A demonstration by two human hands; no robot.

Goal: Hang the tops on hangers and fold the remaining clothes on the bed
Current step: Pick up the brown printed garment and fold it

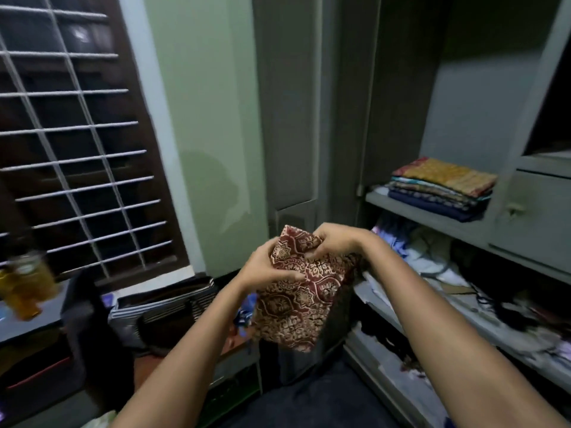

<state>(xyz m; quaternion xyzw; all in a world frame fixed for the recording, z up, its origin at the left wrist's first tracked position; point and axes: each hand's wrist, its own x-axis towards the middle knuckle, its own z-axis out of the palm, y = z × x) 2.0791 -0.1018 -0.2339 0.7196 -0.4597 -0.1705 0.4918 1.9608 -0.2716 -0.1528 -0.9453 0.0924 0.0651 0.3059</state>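
To the right of the hands stands an open wardrobe [482, 217]; its upper shelf carries a stack [445, 188] of folded cloth, and the shelves below hold loose, jumbled clothes. A barred window [71, 143] lies far to the left. Between the hands, held up in mid-air, is a folded red patterned cloth [301, 291]. The left hand [265, 267] grips its left edge, fingers curled over the front. The right hand [336, 242] pinches the top, fingertips pressing into the fabric, just above and beside the left.
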